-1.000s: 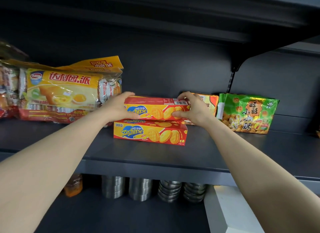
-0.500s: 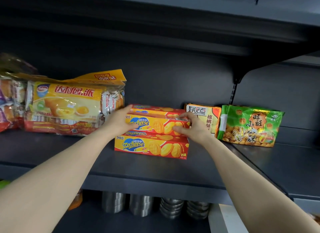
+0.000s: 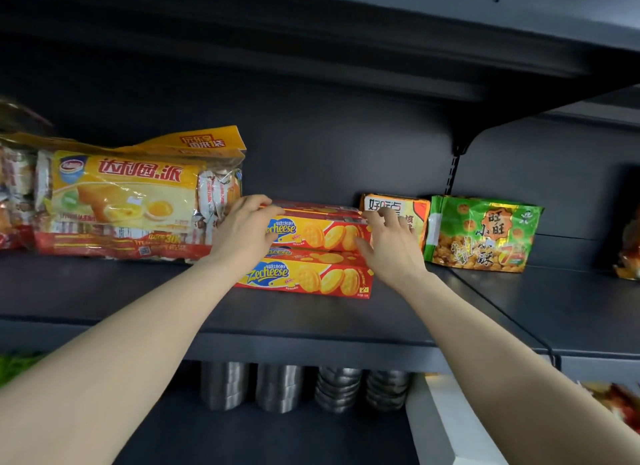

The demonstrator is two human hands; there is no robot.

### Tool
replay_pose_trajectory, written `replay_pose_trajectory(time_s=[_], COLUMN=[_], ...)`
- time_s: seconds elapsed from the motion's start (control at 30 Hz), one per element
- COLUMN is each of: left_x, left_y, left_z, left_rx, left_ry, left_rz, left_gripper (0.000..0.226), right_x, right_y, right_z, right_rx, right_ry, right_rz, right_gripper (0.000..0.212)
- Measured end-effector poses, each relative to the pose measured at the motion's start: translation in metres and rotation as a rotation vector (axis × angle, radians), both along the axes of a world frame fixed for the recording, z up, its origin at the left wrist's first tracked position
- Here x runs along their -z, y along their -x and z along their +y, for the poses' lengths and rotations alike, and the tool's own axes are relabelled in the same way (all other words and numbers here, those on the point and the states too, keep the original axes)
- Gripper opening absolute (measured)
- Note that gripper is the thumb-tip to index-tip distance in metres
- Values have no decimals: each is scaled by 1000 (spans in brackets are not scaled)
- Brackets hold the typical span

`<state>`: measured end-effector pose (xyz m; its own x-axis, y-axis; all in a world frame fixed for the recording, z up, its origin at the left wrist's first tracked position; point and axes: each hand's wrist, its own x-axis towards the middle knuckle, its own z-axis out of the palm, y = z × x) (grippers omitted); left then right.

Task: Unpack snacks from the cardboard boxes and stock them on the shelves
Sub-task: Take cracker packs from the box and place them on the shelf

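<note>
Snack boxes labelled "Zecheese" form a small stack on the dark shelf (image 3: 311, 322), about midway along it and set back from its front edge. The lower Zecheese box (image 3: 308, 277) lies flat on the shelf. The upper Zecheese box (image 3: 322, 234) sits on top of it, shifted slightly toward the rear wall. A further red box edge shows behind the upper one, though its full outline is hidden.

The left hand (image 3: 247, 227) holds the left end of the upper box, with its fingers curled over the top edge. The right hand (image 3: 389, 243) holds the right end, with the thumb against the front face and the fingers bent over the top corner. Both hands appear to be squaring the box on the stack.

Progress: the shelf is partly stocked. A large yellow cake bag (image 3: 131, 201) with Chinese lettering lies just left of the stack, close beside the left hand. An orange biscuit pack (image 3: 405, 212) stands just right of the stack, partly behind the right hand, and a green snack bag (image 3: 481, 232) stands beside it toward the right end of the shelf. Both carry Chinese characters; the small print is not legible. Wide bare stretches remain along the front edge. No cardboard box is in view, so the quantity left to unpack cannot be judged.
</note>
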<state>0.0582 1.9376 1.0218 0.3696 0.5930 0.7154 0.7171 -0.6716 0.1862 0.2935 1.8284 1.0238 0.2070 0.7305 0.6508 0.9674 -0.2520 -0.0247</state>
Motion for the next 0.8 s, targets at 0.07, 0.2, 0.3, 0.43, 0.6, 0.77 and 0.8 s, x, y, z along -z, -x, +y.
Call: replay_pose_trajectory(time_s=[0.07,0.2,0.3,0.43,0.6,0.77,0.8], left_x=[1,1,2,14,45,95,109], left_y=[1,5,8,7,-6,-36,-43], left_z=[-9,-29,-49,-86,-151,-224,-239], left_rx=[35,134,234,349,565,787,825], left_ry=[-28,-76,-89,-84,-104,-77,-68], left_rz=[15,30,24,33,5,21,33], left_gripper=[46,45,44,43,44,40,40], right_x=[0,2,6,21,55,106,119], right_y=[8,30,48,67,81,82,82], right_z=[-15,-52,-85,-138,-223,-315,-334], right_rx=[61,155,224,343,467,597,630], right_ry=[15,54,66,124,157,177,196], right_rz=[-95,-203,-241,-273,-221,-147,-132], right_gripper=[50,46,44,46,46,41,42])
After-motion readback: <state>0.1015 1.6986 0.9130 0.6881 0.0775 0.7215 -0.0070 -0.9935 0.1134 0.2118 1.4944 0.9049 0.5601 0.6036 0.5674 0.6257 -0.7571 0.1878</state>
